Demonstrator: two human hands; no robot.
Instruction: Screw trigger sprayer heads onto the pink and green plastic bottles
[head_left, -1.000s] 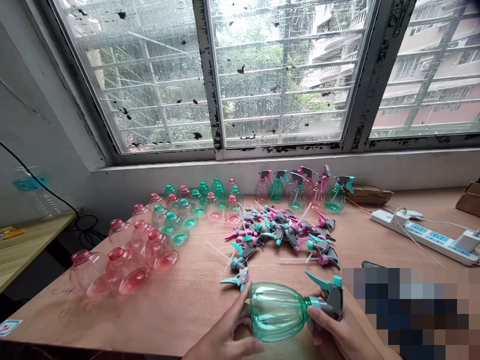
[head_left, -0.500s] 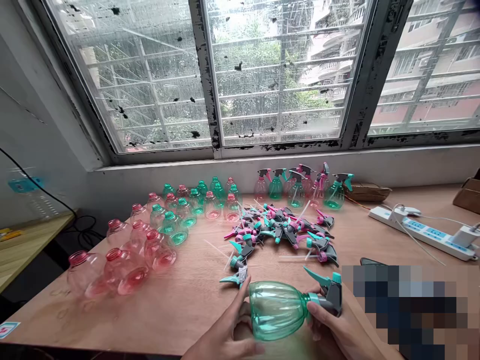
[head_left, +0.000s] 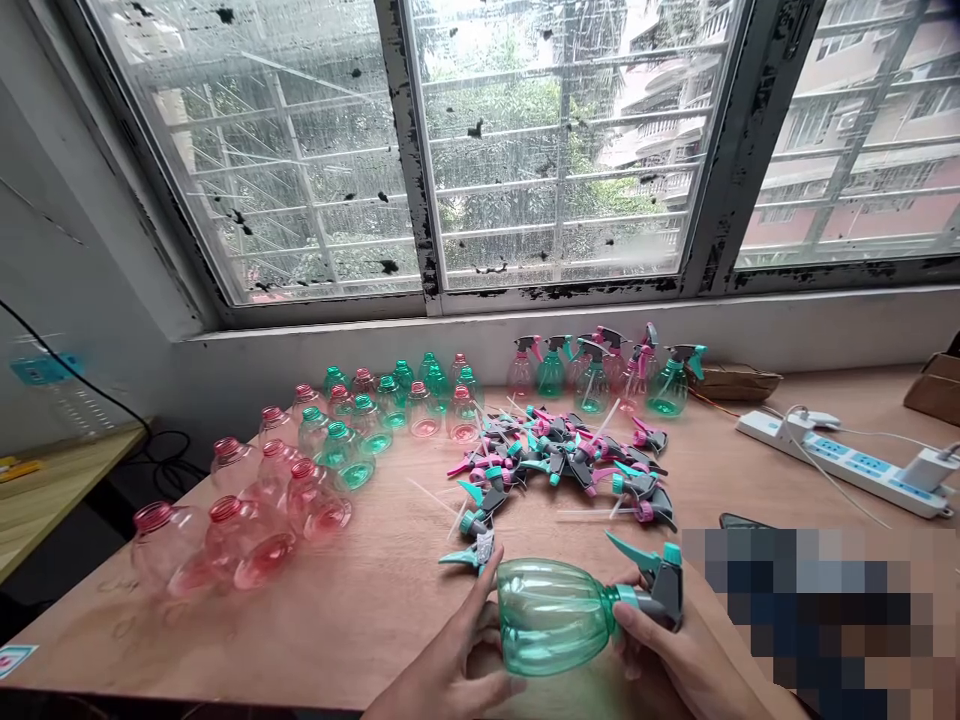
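A clear green spray bottle (head_left: 551, 615) lies on its side between my hands, low over the wooden table (head_left: 360, 610). My left hand (head_left: 454, 665) is wrapped round the bottle's base. My right hand (head_left: 660, 665) grips the neck, where a grey and teal trigger head (head_left: 660, 580) sits on the bottle. A loose teal trigger head (head_left: 469, 558) lies just beyond my left thumb.
A pile of loose pink and teal trigger heads (head_left: 570, 465) covers the table's middle. Several capless pink and green bottles (head_left: 315, 470) stand and lie at the left. Finished spray bottles (head_left: 600, 375) line the wall. A white power strip (head_left: 847, 465) lies at the right.
The bottle and both hands have stayed almost in place; the view has shifted slightly, and the bottle sits a touch lower in my grip.
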